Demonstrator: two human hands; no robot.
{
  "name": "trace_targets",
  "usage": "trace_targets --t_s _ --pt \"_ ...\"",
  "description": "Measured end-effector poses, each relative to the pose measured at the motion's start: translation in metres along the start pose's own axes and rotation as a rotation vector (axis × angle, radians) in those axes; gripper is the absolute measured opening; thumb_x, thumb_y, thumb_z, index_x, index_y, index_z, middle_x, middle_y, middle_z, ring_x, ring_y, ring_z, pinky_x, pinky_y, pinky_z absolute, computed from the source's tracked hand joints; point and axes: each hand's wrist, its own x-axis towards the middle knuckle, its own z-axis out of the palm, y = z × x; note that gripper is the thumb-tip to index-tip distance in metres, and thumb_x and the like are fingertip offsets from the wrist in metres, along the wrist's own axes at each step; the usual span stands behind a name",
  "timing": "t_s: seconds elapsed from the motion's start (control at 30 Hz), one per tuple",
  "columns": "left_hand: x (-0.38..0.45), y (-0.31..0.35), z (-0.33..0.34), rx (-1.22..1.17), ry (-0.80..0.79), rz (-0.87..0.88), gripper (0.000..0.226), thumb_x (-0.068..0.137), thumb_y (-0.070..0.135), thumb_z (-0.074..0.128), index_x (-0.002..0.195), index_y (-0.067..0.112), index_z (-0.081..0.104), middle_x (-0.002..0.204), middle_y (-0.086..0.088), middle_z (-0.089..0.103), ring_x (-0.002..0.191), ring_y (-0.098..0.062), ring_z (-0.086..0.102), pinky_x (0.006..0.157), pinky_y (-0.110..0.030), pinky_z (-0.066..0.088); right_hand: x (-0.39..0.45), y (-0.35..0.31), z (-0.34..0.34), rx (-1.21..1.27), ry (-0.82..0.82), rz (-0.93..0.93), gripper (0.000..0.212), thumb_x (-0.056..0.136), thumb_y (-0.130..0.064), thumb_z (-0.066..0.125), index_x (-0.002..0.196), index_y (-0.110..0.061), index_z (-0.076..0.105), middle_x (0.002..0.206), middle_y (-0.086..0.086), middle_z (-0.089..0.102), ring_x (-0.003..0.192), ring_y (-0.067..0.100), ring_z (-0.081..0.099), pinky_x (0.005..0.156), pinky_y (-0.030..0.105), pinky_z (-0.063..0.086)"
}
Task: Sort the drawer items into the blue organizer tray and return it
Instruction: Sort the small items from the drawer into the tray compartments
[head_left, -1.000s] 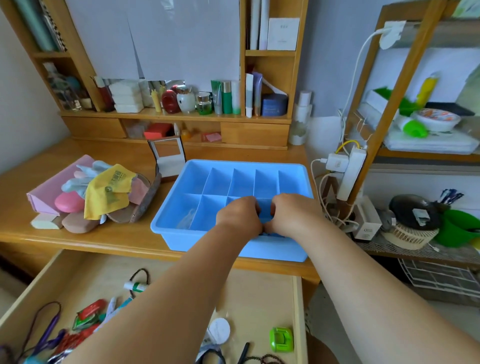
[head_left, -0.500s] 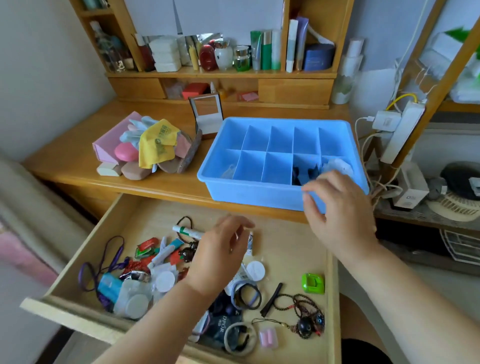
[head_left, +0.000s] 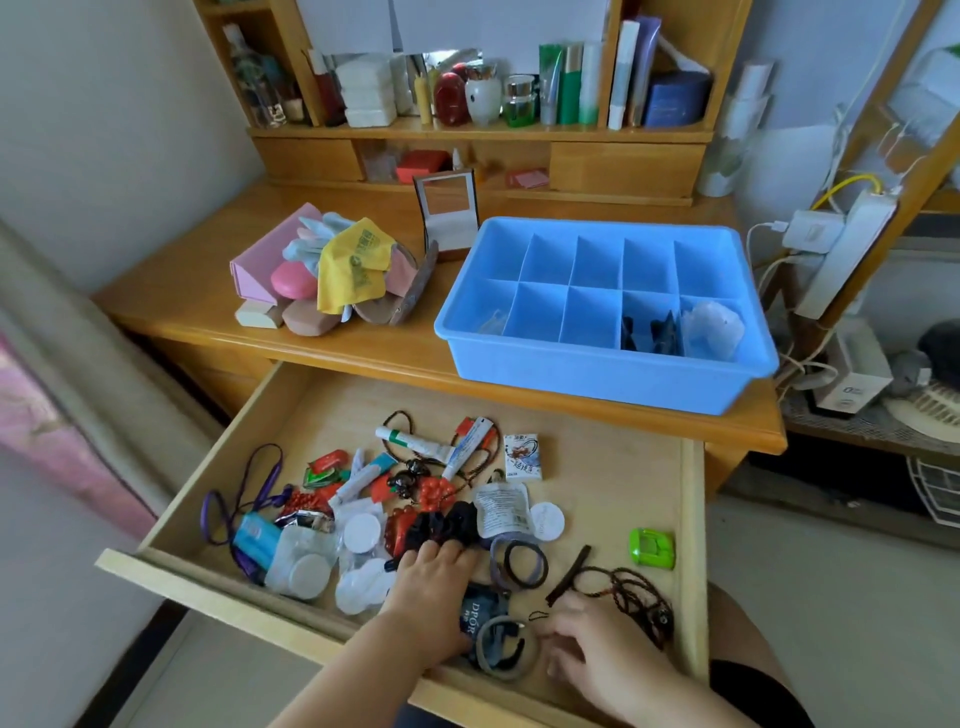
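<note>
Left hand: The left hand (head_left: 434, 587) lies palm-down in the open drawer (head_left: 693, 545), fingers extended onto a black scrunchie (head_left: 441, 525). Contact is seen; a closed grip is not.
Right hand: The right hand (head_left: 597, 644) rests near the drawer's front right, fingers loosely bent, beside a grey hair tie (head_left: 501, 647). Whether anything is pinched cannot be told.
Step in hand: Judged to be collection of hair accessories for transfer.
Method advised: The scrunchie should be gathered fully before lifting, so that the red beaded piece (head_left: 434, 491) touching it is not dragged along. Like items should be kept to one compartment.
Blue organizer tray: The blue organizer tray (head_left: 597, 379) stands on the desk (head_left: 171, 306) above the drawer, towards the right edge. Two rows of compartments are seen, mostly empty.
Tray contents: Dark clips (head_left: 652, 330) are noted in a front compartment; a clear plastic item (head_left: 714, 325) in the front right one; something clear, unidentified, at front left.
Drawer contents: Ointment tubes (head_left: 415, 441), white round lids (head_left: 548, 519), a purple lanyard (head_left: 260, 488), a green clip (head_left: 652, 548), dark hair ties (head_left: 524, 564) and sachets remain unsorted.
Progress: Early, as judged.
</note>
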Motion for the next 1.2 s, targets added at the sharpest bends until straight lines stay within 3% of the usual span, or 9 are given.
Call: trace_targets --t_s 0.27,0.5,0.67,0.77,0.87,0.93,1.0,1.1,1.2 --pt "-0.005 0.001 -0.017 0.034 0.103 0.09 0.031 0.082 0.038 0.061 0.109 0.024 0.059 0.114 0.004 0.053 0.11 -0.019 0.04 0.097 -0.032 0.03 -0.002 -0.004 -0.017 0.218 0.081 0.122 0.018 0.088 -0.024 0.059 0.102 -0.028 0.069 0.097 -0.017 0.061 0.085 -0.002 0.062 0.082 0.015 0.045" --pt "-0.017 0.02 -0.06 -1.471 0.12 -0.088 0.017 0.096 0.022 0.052 0.11 0.029 0.055 0.1 0.004 0.068 0.08 -0.016 0.071 0.066 -0.028 0.058 0.015 -0.037 -0.063 0.959 0.272 0.263 0.011 0.091 -0.011 0.059 0.096 -0.018 0.066 0.086 0.001 0.069 0.073 0.012 0.064 0.07 0.023 0.051" --pt "-0.012 0.052 -0.084 -1.876 0.202 0.002 0.017 0.093 0.011 0.057 0.107 0.014 0.066 0.101 -0.01 0.073 0.093 -0.03 0.07 0.073 -0.04 0.059 0.009 -0.047 -0.098 1.263 0.282 0.221 0.016 0.089 -0.012 0.062 0.104 -0.016 0.067 0.092 0.006 0.074 0.078 0.016 0.071 0.058 0.023 0.053" --pt "-0.005 0.066 -0.101 -1.639 0.332 0.086 0.015 0.093 0.018 0.058 0.104 0.022 0.067 0.097 -0.004 0.073 0.091 -0.026 0.07 0.082 -0.048 0.056 0.001 -0.044 -0.119 1.134 0.378 0.177 0.015 0.088 -0.012 0.064 0.097 -0.021 0.071 0.092 0.002 0.075 0.087 0.018 0.071 0.068 0.027 0.057" --pt "0.003 0.069 -0.126 -1.314 0.646 0.201 0.016 0.093 0.024 0.057 0.104 0.034 0.063 0.098 0.014 0.065 0.088 -0.008 0.063 0.079 -0.027 0.053 -0.009 -0.034 -0.167 0.851 0.633 0.129 0.005 0.084 -0.023 0.069 0.087 -0.024 0.072 0.089 0.001 0.074 0.086 0.021 0.069 0.077 0.041 0.056" --pt "0.01 0.068 -0.149 -1.094 0.812 0.301 0.023 0.092 0.02 0.057 0.11 0.033 0.061 0.104 0.022 0.056 0.088 -0.007 0.058 0.074 -0.014 0.046 -0.014 -0.026 -0.214 0.566 0.834 0.104 0.018 0.077 -0.042 0.068 0.081 -0.024 0.07 0.079 -0.005 0.065 0.071 0.015 0.06 0.065 0.035 0.048" --pt "0.023 0.068 -0.171 -0.715 0.936 0.387 0.03 0.087 0.021 0.059 0.116 0.024 0.062 0.121 0.014 0.056 0.103 -0.012 0.056 0.087 -0.021 0.044 -0.015 -0.021 -0.264 0.314 0.982 0.044 0.017 0.079 -0.046 0.063 0.077 -0.029 0.068 0.066 -0.008 0.058 0.056 0.007 0.05 0.054 0.028 0.04" --pt "0.046 0.073 -0.191 -0.333 0.867 0.441 0.046 0.085 0.034 0.062 0.129 0.021 0.056 0.138 0.001 0.049 0.13 -0.025 0.04 0.109 -0.039 0.031 0.002 -0.02 -0.318 0.092 0.939 -0.065 0.022 0.089 -0.021 0.061 0.098 -0.038 0.071 0.073 -0.005 0.07 0.063 0.01 0.06 0.063 0.03 0.051" --pt "0.061 0.074 -0.192 -0.277 0.78 0.439 0.054 0.086 0.046 0.056 0.136 0.027 0.047 0.135 0.008 0.051 0.133 -0.018 0.035 0.11 -0.031 0.018 0.027 -0.019 -0.337 -0.333 0.732 -0.059 0.032 0.088 -0.006 0.057 0.107 -0.025 0.072 0.102 -0.004 0.073 0.074 0.002 0.059 0.069 0.021 0.044"
